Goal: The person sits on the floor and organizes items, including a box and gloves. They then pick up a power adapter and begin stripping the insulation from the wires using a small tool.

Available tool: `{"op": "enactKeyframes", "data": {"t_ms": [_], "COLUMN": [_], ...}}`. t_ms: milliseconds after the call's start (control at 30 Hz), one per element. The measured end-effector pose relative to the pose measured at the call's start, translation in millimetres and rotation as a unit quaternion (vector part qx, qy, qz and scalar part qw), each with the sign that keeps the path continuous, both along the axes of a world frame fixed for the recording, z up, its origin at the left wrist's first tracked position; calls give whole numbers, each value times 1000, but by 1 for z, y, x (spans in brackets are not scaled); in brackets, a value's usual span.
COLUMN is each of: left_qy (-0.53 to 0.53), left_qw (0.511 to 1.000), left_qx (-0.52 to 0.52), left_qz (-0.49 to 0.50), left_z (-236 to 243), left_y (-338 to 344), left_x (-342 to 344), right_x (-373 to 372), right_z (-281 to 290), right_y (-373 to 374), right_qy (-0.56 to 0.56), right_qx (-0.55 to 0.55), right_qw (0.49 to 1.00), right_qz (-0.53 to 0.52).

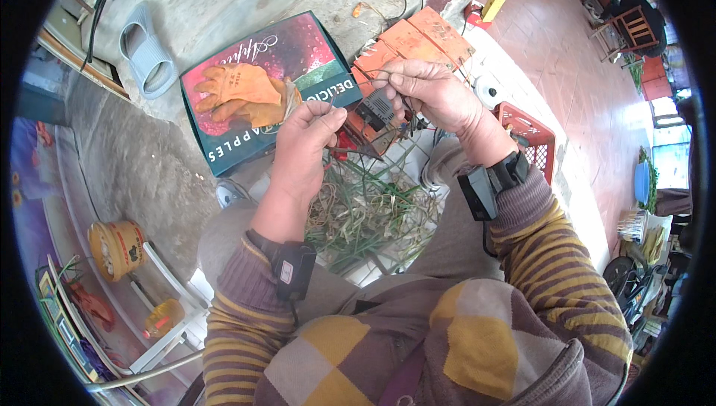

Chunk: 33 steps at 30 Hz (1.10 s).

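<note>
My left hand point(308, 134) is closed in a pinch on a thin strand point(333, 104), too fine to identify clearly. My right hand point(421, 93) is closed around a thin dark strand point(379, 76), just above an open orange metal toolbox point(423, 37) holding dark hardware. Left of them lies a printed cardboard box point(246, 149) with orange rubber gloves point(239, 95) on top. Green stalks and dry fibres point(369, 212) lie between my legs, below both hands.
A grey slipper point(147, 52) is at upper left, a yellow-and-red object point(488, 7) beyond the toolbox. A red plastic crate point(537, 137) sits at right. At lower left are a round tub point(115, 249) and a white frame point(179, 287); chairs point(626, 29) stand at upper right.
</note>
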<state>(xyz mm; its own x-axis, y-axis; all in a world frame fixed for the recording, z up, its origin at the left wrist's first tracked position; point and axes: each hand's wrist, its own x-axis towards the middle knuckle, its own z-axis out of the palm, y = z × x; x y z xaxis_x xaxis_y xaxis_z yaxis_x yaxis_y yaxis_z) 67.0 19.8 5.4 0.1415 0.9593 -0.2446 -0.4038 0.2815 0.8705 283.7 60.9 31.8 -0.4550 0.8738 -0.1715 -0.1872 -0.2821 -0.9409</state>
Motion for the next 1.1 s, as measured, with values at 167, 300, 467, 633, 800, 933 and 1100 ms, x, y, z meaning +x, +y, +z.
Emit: {"op": "enactKeyframes", "data": {"t_ms": [167,300,467,633,800,933,1100], "left_qy": [-44,-40,-67,-97,-84,-65,-41], "left_qw": [999,998,997,994,996,997,998], "left_qx": [-26,-40,-34,-37,-40,-39,-40], "left_qz": [18,5,-6,-20,-17,11,19], "left_z": [3,6,5,4,6,3,-6], "left_y": [4,4,5,4,5,4,7], "left_x": [5,6,4,2,3,6,4], "right_x": [0,-1,-1,-2,-3,-5,-4], "right_z": [-3,-3,-2,0,-1,-2,-1], "right_y": [0,0,0,1,0,-1,-1], "right_qy": [3,-15,-36,-71,-91,-141,-120], "right_qx": [-4,-9,15,22,39,34,21], "right_qw": [1000,1000,999,997,995,989,992], "right_qz": [3,-4,12,18,3,0,18]}}
